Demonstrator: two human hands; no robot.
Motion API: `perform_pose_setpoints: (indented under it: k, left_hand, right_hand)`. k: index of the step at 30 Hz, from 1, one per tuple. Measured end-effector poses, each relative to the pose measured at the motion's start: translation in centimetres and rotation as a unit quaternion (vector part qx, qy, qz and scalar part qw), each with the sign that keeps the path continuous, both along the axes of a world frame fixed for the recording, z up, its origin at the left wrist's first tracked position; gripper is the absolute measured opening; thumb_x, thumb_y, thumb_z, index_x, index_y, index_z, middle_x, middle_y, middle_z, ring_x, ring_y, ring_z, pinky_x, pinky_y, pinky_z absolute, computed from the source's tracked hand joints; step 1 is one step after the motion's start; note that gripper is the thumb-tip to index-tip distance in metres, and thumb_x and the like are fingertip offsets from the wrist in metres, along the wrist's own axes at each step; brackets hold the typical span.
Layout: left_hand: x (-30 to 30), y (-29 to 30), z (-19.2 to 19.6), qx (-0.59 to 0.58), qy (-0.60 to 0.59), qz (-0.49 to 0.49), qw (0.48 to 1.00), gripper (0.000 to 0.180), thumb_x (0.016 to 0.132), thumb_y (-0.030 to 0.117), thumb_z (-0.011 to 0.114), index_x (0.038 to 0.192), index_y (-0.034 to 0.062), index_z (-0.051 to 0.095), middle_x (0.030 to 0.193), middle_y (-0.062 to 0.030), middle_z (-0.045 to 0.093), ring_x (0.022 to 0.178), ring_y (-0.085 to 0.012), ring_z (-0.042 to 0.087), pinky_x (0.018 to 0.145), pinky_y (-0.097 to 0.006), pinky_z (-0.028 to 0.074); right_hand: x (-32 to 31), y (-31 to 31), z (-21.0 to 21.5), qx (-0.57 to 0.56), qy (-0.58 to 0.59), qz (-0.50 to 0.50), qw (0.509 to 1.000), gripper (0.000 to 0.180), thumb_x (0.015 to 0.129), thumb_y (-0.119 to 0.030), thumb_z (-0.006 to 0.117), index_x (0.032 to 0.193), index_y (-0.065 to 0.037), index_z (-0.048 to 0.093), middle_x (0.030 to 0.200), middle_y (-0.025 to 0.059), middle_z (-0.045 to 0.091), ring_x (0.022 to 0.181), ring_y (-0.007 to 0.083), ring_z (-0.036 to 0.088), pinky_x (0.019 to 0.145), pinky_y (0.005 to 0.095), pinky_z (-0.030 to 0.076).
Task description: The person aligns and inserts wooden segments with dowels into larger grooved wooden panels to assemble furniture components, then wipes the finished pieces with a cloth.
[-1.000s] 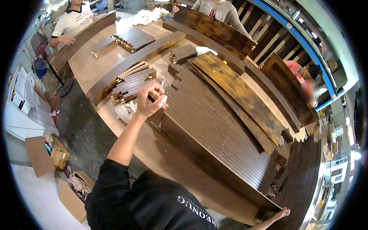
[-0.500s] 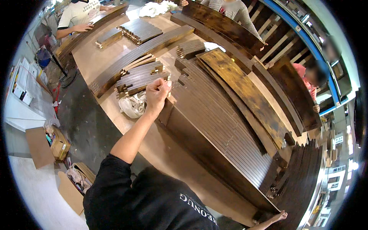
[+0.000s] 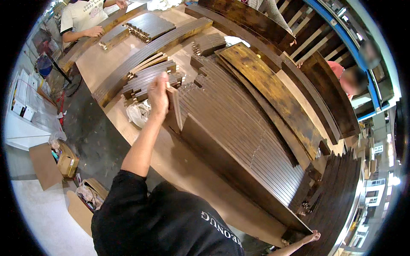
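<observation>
My left hand [image 3: 159, 94] is closed round the upper end of a short dark wooden board [image 3: 175, 110]. That board stands tilted at the near left end of a long dark board [image 3: 239, 173], with a narrow gap between their tops. The long board rests on edge along the near side of the table. At its far right end my right hand [image 3: 314, 236] grips the corner, its fingers partly hidden. Beyond the long board lie many narrow dark slats [image 3: 239, 123] packed side by side. A crumpled white cloth [image 3: 139, 115] lies beside my left forearm.
Slats with pegged ends [image 3: 149, 77] and a long curved stack [image 3: 149, 53] lie on the table [image 3: 160, 149]. A mottled brown panel [image 3: 269, 94] rests to the right of the slats. Co-workers handle boards [image 3: 252, 23] across the table. Cardboard boxes [image 3: 66, 160] stand on the floor at left.
My left hand has moved left and up, tilting the short board's top away from the long board. My right hand stays at the far end. A co-worker at upper left has raised one hand.
</observation>
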State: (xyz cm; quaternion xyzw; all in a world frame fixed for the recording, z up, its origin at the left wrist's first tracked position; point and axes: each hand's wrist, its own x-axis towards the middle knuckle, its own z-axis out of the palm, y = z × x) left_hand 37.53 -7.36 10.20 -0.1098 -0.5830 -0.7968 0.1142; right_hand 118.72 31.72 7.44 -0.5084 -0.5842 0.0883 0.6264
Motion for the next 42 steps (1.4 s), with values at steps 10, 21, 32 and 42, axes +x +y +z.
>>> perform_pose_setpoints:
  k: [10, 21, 32, 42]
  left_hand:
    - [5.9, -0.1, -0.4, -0.017, 0.116, -0.101, 0.988, 0.035, 0.096, 0.026, 0.054, 0.068, 0.0083, 0.044, 0.059, 0.0023, 0.046, 0.052, -0.0037, 0.043, 0.046, -0.020, 0.038]
    - [4.1, 0.2, -0.9, -0.046, 0.157, -0.113, 0.980, 0.038, 0.098, 0.026, 0.050, 0.066, 0.0073, 0.040, 0.059, 0.0033, 0.040, 0.054, -0.0052, 0.040, 0.049, -0.022, 0.036]
    - [7.7, -5.9, -3.5, -0.022, 0.108, -0.030, 0.993, 0.060, 0.089, 0.063, 0.037, 0.075, 0.0049, 0.046, 0.062, -0.0038, 0.048, 0.047, -0.0113, 0.041, 0.049, -0.023, 0.037]
    - [5.9, -14.8, 6.6, -0.207, -0.017, -0.598, 0.774, 0.112, 0.064, 0.094, 0.038, 0.106, -0.0081, 0.057, 0.071, -0.0117, 0.065, 0.067, -0.0183, 0.065, 0.066, -0.028, 0.051]
  right_hand:
    - [0.8, -0.7, 0.5, -0.010, -0.008, -0.008, 1.000, 0.025, 0.083, -0.020, 0.065, 0.079, -0.004, 0.046, 0.075, 0.0038, 0.043, 0.071, 0.0164, 0.043, 0.068, 0.0317, 0.039]
    - [1.2, 0.0, 1.4, -0.009, 0.019, 0.019, 1.000, 0.020, 0.081, -0.017, 0.064, 0.080, -0.004, 0.048, 0.074, 0.0034, 0.047, 0.068, 0.0161, 0.045, 0.065, 0.0305, 0.040]
    - [3.9, -6.1, -0.1, -0.051, 0.066, -0.045, 0.995, 0.059, 0.088, -0.026, 0.063, 0.134, 0.001, 0.039, 0.105, 0.0146, 0.060, 0.091, 0.0244, 0.059, 0.085, 0.0367, 0.049]
    - [3.9, -7.5, -0.8, -0.123, 0.147, 0.028, 0.981, 0.058, 0.092, -0.033, 0.052, 0.137, -0.001, 0.034, 0.118, 0.0134, 0.053, 0.109, 0.0236, 0.052, 0.097, 0.0413, 0.040]
